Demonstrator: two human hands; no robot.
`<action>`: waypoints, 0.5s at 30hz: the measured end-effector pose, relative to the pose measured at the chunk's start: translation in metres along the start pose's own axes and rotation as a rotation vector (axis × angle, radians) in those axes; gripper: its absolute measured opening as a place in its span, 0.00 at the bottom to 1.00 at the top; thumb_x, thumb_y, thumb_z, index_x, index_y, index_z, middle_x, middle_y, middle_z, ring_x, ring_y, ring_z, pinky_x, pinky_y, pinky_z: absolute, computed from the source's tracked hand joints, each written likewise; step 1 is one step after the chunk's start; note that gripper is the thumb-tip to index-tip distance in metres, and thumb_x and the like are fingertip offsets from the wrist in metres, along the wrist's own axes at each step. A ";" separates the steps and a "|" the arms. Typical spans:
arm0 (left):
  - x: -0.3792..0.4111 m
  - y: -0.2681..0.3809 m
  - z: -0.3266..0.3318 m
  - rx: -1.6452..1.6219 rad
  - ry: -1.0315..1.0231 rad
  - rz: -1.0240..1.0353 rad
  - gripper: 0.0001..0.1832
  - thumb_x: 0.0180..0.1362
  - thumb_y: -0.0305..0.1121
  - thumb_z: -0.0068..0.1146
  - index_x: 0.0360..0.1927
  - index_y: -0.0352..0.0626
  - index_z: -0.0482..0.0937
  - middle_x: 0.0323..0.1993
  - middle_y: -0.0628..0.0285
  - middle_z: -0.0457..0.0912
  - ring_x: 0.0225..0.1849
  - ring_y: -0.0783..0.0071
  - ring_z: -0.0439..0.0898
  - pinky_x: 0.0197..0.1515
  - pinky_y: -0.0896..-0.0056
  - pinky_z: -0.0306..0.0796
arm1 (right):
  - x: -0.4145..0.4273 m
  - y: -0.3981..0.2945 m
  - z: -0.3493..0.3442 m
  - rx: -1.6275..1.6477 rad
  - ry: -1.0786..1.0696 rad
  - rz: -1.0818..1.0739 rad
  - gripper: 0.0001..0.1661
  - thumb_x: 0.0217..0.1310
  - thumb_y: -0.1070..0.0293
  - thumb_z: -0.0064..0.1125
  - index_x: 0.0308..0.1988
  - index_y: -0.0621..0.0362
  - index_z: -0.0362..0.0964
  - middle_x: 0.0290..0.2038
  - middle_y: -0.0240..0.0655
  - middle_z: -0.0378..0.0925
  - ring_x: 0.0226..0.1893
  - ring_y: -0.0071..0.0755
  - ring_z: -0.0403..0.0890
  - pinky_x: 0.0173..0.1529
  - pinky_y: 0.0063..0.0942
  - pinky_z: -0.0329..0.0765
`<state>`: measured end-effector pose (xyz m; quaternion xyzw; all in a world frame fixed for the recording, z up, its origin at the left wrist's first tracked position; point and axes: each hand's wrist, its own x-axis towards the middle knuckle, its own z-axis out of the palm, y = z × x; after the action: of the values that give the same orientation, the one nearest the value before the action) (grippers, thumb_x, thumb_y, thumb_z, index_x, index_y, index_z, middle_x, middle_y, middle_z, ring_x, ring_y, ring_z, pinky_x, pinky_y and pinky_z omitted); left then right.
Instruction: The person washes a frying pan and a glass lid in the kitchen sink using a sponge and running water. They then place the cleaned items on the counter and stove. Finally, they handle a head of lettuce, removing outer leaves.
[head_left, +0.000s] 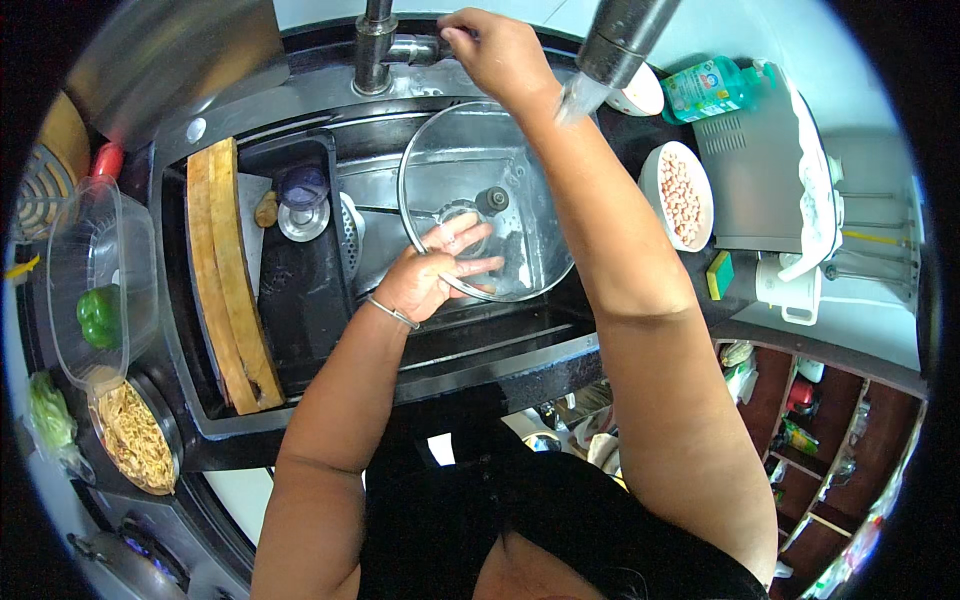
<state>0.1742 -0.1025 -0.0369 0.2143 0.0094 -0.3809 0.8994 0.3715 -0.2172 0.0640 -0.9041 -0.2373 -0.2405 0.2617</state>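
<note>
My left hand grips the near-left rim of a round glass pot lid with a black knob. Its fingers show through the clear glass, and droplets dot the surface. The lid is over the basin of a dark sink. My right hand reaches to the back of the sink, its fingers at the handle of the metal faucet; the fingertips' hold is partly hidden. Water comes from the faucet's spout beside my right wrist.
Wooden boards lie across the sink's left side. Bowls, including a white bowl of peanuts, a green soap bottle and a sponge stand right. Left are a clear plastic container, a green pepper and a dish of shredded food.
</note>
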 end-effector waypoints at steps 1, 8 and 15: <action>0.000 0.001 0.001 -0.019 0.013 0.011 0.38 0.49 0.24 0.49 0.66 0.39 0.51 0.67 0.52 0.54 0.59 0.43 0.66 0.50 0.43 0.70 | -0.008 -0.005 -0.007 0.128 0.028 0.061 0.17 0.50 0.64 0.60 0.41 0.58 0.75 0.35 0.47 0.79 0.36 0.49 0.80 0.41 0.40 0.76; 0.002 -0.007 -0.003 0.067 0.109 -0.020 0.31 0.52 0.26 0.48 0.62 0.37 0.57 0.58 0.48 0.65 0.56 0.45 0.70 0.48 0.44 0.73 | -0.156 -0.035 -0.001 0.150 -0.578 -0.038 0.40 0.61 0.48 0.45 0.65 0.55 0.46 0.67 0.50 0.41 0.68 0.55 0.40 0.69 0.45 0.39; 0.006 -0.015 0.000 0.050 0.061 0.125 0.37 0.51 0.18 0.45 0.66 0.38 0.47 0.64 0.44 0.55 0.53 0.48 0.73 0.43 0.57 0.77 | -0.163 0.032 -0.021 -0.402 -0.425 0.186 0.41 0.59 0.51 0.48 0.65 0.60 0.46 0.67 0.51 0.43 0.68 0.53 0.43 0.68 0.46 0.41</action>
<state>0.1681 -0.1160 -0.0439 0.2485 0.0138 -0.3174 0.9150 0.2567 -0.3031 -0.0230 -0.9856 -0.1505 -0.0633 0.0428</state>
